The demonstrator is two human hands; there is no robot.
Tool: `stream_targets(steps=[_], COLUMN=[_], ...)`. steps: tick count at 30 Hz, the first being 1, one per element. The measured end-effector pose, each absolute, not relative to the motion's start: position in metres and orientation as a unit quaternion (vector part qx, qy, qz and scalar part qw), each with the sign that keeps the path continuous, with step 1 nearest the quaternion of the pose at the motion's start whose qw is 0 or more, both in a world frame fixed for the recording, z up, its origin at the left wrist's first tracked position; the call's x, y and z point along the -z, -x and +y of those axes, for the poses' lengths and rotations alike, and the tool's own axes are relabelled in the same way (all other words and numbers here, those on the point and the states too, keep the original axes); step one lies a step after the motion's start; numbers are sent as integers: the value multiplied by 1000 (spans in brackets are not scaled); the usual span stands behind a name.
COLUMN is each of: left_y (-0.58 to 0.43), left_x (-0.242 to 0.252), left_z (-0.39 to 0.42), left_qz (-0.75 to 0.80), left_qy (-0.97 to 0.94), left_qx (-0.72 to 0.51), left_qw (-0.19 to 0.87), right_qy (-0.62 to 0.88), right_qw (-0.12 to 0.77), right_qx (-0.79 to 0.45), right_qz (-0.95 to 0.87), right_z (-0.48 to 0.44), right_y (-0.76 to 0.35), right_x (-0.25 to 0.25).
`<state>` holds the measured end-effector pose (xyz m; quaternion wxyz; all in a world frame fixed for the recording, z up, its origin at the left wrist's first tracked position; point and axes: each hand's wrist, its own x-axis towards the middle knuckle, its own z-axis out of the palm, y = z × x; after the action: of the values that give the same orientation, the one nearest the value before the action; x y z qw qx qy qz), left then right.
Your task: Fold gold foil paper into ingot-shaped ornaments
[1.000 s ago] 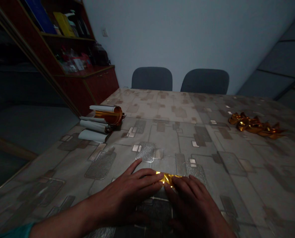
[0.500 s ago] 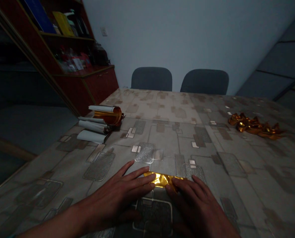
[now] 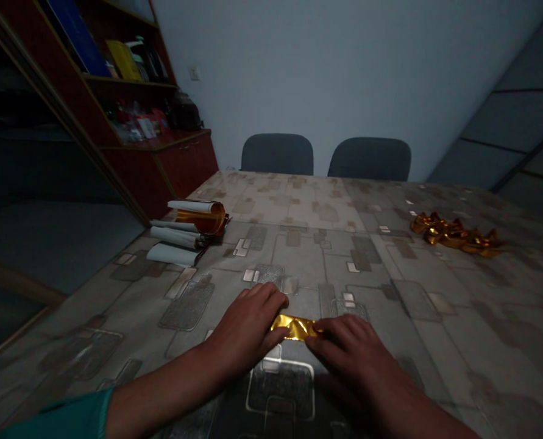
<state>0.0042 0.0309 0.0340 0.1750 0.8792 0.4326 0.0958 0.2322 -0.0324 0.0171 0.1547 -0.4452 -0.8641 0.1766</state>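
A small folded strip of shiny gold foil paper (image 3: 295,327) is between my two hands, just above or on the patterned tablecloth (image 3: 294,268); I cannot tell which. My left hand (image 3: 248,323) pinches its left end, thumb below and curled fingers above. At the opposite end, my right hand (image 3: 351,344) grips the paper between thumb and fingers. The strip's ends are hidden under the fingers. To the far right lie several folded gold paper pieces (image 3: 456,235), bunched in a row. A curled stack of gold-and-white paper sheets (image 3: 175,236) rests at the left.
Two grey chairs (image 3: 276,153) stand at the table's far side, before a pale wall (image 3: 335,73). A red-brown cabinet (image 3: 186,160) with shelves of bottles, bags and folders is at the back left.
My fingers, flat and stretched over the gold paper before, have curled and now pinch both ends. The left hand has turned, with its thumb at the near edge. The view has shifted slightly.
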Motion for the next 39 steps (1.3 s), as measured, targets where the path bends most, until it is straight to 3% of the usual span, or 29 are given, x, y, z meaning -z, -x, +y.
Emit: stream_targets(steps=[5, 11, 16, 19, 23, 34, 39], left_y=[-11, -11, -18, -21, -19, -12, -6], left_x=[-40, -36, -42, -45, -41, -29, -28], left_z=[35, 36, 36, 36, 35, 38, 43], left_qz=[442, 430, 409, 420, 427, 424, 425], left_qy=[-865, -821, -777, -747, -741, -612, -615], left_qx=[-72, -146, -274, -311, -300, -320, -319], left_qw=[227, 347, 393, 411, 422, 586, 582], right_qy=[458, 442, 417, 435, 444, 463, 469], right_qw=[145, 176, 294, 328, 308, 288, 297], right_qx=[-180, -293, -454, -449, -445, -407, -376], right_qz=[-858, -829, -730, -708, -714, -733, -742], right_z=[1, 32, 31, 25, 18, 18, 17], right_y=[-224, -223, -228, -226, -219, -220, -225], right_x=[-27, -31, -35, -37, -36, -31, -36])
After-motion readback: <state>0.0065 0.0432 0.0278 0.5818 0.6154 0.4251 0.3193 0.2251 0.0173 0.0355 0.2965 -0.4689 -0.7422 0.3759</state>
